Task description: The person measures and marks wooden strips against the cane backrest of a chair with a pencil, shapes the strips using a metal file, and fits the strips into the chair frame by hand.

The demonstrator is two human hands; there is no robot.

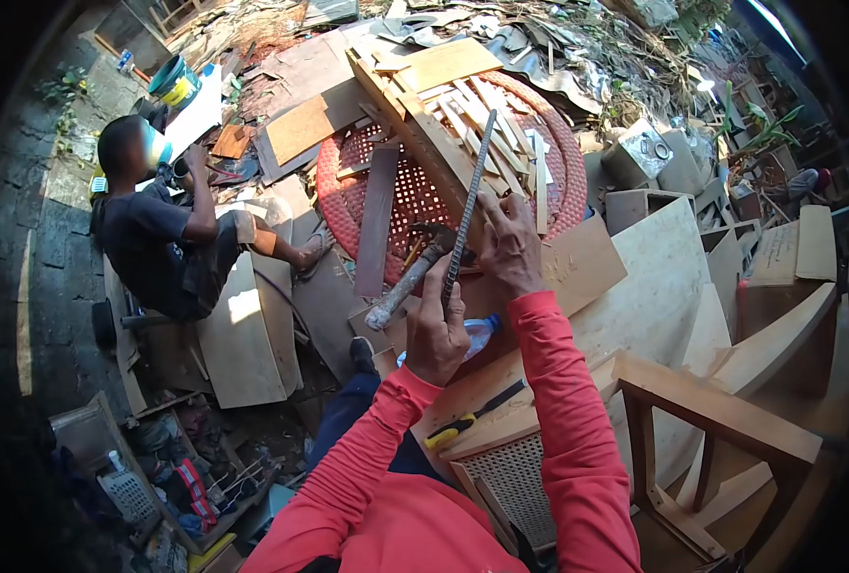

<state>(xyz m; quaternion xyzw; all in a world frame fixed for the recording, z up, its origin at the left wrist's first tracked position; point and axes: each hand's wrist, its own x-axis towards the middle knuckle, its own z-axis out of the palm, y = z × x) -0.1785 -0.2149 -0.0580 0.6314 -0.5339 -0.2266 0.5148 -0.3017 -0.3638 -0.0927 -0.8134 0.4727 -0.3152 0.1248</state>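
Observation:
In the middle of the head view, my left hand [434, 329] is closed round the lower end of a long, thin dark rod [470, 205], which slants up to the right. My right hand [510, 246] pinches something near the edge of a long wooden board [424, 134]; what its fingers hold is too small to make out. That board rests across a red woven round surface [348, 201] with thin wood strips [486, 124] on it. A hammer [410, 282] with a whitish handle lies just left of my left hand. Behind my hands is a plastic bottle [479, 334].
At the left a person [157, 220] sits low beside wooden panels [243, 334]. A yellow-handled tool [453, 430] lies on a wooden piece before me. A wooden chair frame [720, 415] stands at the lower right. Another person [808, 183] is partly visible at the far right.

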